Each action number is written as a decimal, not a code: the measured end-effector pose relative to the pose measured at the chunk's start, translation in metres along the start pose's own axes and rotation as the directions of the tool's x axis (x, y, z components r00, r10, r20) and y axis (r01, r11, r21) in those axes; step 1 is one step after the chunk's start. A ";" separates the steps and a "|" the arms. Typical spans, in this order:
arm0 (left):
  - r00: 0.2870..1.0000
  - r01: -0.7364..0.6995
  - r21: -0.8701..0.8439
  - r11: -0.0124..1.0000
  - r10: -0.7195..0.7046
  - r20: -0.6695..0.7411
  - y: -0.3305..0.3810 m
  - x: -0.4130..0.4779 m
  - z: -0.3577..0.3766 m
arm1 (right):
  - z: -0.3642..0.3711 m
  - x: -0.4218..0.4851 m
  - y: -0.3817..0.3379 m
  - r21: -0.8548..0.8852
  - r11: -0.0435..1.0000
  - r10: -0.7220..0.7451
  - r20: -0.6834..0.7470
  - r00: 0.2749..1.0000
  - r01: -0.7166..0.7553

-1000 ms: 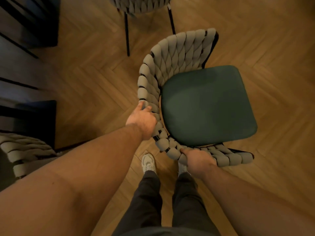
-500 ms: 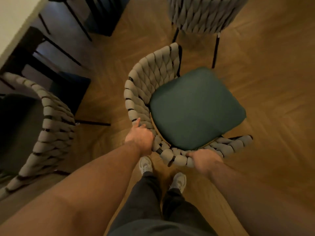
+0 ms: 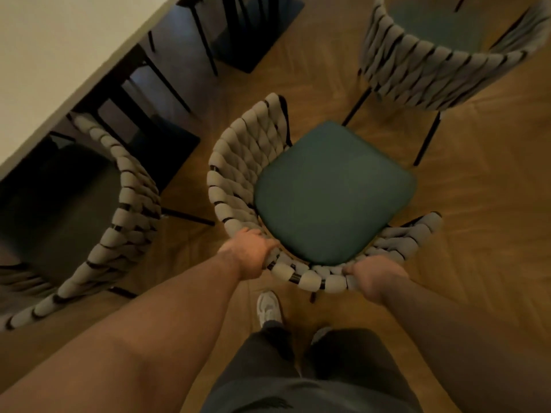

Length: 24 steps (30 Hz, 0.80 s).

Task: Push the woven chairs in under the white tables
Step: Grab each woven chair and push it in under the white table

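A woven chair [image 3: 238,162] with a grey rope back and a green seat cushion stands on the wooden floor right in front of me. My left hand [image 3: 250,251] grips the left part of its curved backrest. My right hand [image 3: 372,278] grips the backrest on the right, fingers curled over the rim. The white table [image 3: 53,64] fills the upper left corner, its edge running diagonally. A second woven chair [image 3: 128,222] sits partly under that table at the left.
A third woven chair [image 3: 441,70] stands at the upper right, close to the held chair's front. Black table legs and a dark base plate [image 3: 256,34] lie under the table. My legs and a white shoe [image 3: 268,308] are below the chair.
The held chair has turned and shifted with me toward the white table, which has come into view at the upper left. Both hands keep their grip on the backrest.
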<state>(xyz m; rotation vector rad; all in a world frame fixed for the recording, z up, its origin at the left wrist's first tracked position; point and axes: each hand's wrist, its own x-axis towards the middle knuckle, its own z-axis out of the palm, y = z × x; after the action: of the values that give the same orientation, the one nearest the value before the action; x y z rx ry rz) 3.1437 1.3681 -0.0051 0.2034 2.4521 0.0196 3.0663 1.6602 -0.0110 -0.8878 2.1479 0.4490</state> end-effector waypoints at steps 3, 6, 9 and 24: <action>0.986 0.147 0.095 0.985 -0.153 0.060 -0.012 0.019 -0.014 | -0.018 0.017 0.025 -0.039 0.998 -0.038 0.027 0.999 0.039; 0.955 0.234 0.217 0.948 -0.266 0.133 -0.022 0.034 -0.028 | -0.027 0.033 0.049 -0.084 0.992 -0.088 0.065 0.994 0.093; 0.935 0.293 0.189 0.937 -0.322 0.150 -0.015 0.047 -0.038 | -0.040 0.047 0.080 -0.162 0.974 -0.148 0.065 0.987 0.157; 0.812 0.573 -0.126 0.810 -0.541 0.218 0.045 0.112 -0.078 | -0.143 0.156 0.199 -0.523 0.831 -0.192 0.051 0.980 0.190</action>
<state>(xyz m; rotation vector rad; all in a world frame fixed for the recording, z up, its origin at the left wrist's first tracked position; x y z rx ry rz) 3.0153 1.4323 -0.0123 -0.5866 2.2271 -0.0258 2.7765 1.6491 -0.0297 -1.3920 1.9337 0.9613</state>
